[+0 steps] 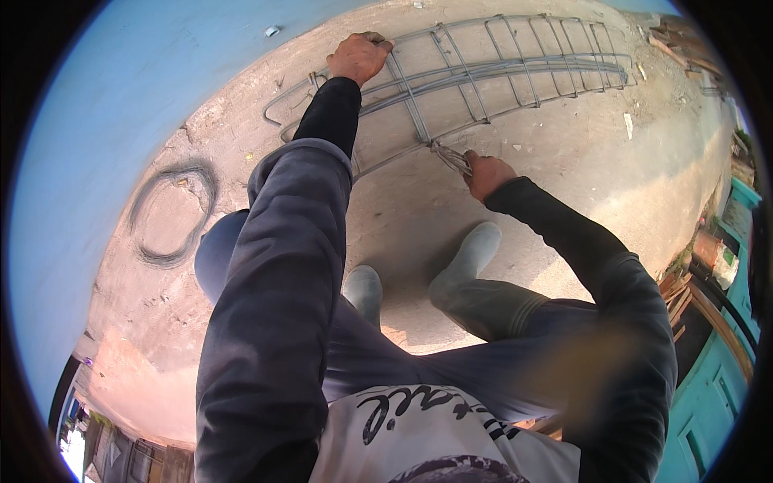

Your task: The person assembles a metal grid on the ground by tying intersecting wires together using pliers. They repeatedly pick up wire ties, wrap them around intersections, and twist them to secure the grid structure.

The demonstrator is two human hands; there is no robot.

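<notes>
A long rebar cage (pixel 475 71) of grey steel bars with several cross stirrups lies on the ground ahead of me. My left hand (pixel 360 58) is closed on its far bar, close to the left end. In my right hand (pixel 487 175) is a pair of pincers (pixel 451 157), gripped by the handles. Their jaws meet the near bar where a stirrup crosses it. Any tie wire in the jaws is too small to make out. Loose bars run lengthwise through the middle of the cage.
A coil of thin dark wire (pixel 208 197) lies on the ground at the left, beside a blue wall (pixel 105 113). My grey boots (pixel 475 249) stand just short of the cage. At the right are wooden planks (pixel 717 326) and a turquoise panelled surface (pixel 708 410).
</notes>
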